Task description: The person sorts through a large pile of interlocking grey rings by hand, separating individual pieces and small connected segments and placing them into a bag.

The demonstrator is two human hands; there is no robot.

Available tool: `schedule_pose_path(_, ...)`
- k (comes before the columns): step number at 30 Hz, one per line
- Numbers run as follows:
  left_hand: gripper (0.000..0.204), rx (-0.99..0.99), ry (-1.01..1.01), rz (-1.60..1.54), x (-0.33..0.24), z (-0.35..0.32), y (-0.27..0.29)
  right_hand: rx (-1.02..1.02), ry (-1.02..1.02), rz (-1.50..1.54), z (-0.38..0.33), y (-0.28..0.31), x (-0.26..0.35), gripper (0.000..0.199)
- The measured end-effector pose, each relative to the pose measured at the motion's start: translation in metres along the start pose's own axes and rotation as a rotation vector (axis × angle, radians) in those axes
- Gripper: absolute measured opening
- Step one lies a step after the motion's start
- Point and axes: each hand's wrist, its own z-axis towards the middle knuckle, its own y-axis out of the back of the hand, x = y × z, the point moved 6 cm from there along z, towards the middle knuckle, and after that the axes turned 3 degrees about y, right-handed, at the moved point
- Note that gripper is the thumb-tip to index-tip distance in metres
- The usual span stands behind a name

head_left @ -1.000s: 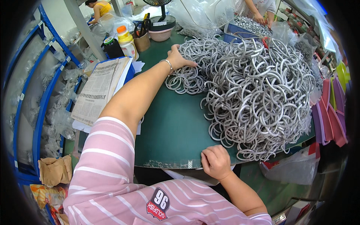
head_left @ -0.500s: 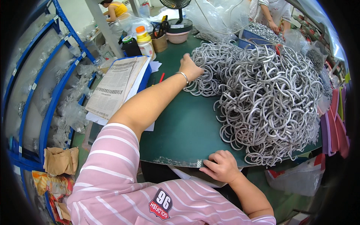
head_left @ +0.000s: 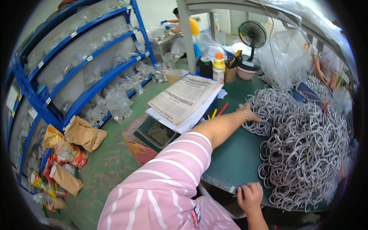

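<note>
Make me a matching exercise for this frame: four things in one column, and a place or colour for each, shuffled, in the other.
Things:
1. Left hand
2. Right hand
3. Newspaper
4. Plastic bottle

Places or colours:
A. On top of white sheets
B. At the near edge of the green table
C. Yellow and white with an orange cap
D. At the left side of the heap of grey C-shaped rods

Right pairs: 1-D, 2-B, 3-A, 4-C
</note>
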Motion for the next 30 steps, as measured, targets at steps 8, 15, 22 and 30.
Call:
schedule_pose_path(8, 0.123, 0.020, -0.212, 0.020, 0.003, 0.045, -0.016, 0.149, 0.155, 0.052, 0.014, 0.001, 0.019, 0.032)
schedule_pose_path(15, 0.078, 0.141, -0.086, 0.074, -0.023, -0.028, 0.005, 0.116, 0.124, 0.079, 0.011, 0.002, 0.016, 0.034)
schedule_pose_path(22, 0.087, -0.166, -0.084, 0.054, -0.015, 0.000, -0.010, 0.131, 0.088, 0.063, 0.017, 0.002, 0.008, 0.031)
schedule_pose_path(30, 0.040, -0.251, -0.104, -0.226, 0.015, 0.047, -0.007, 0.122, 0.049, 0.153, 0.009, 0.000, -0.007, 0.023)
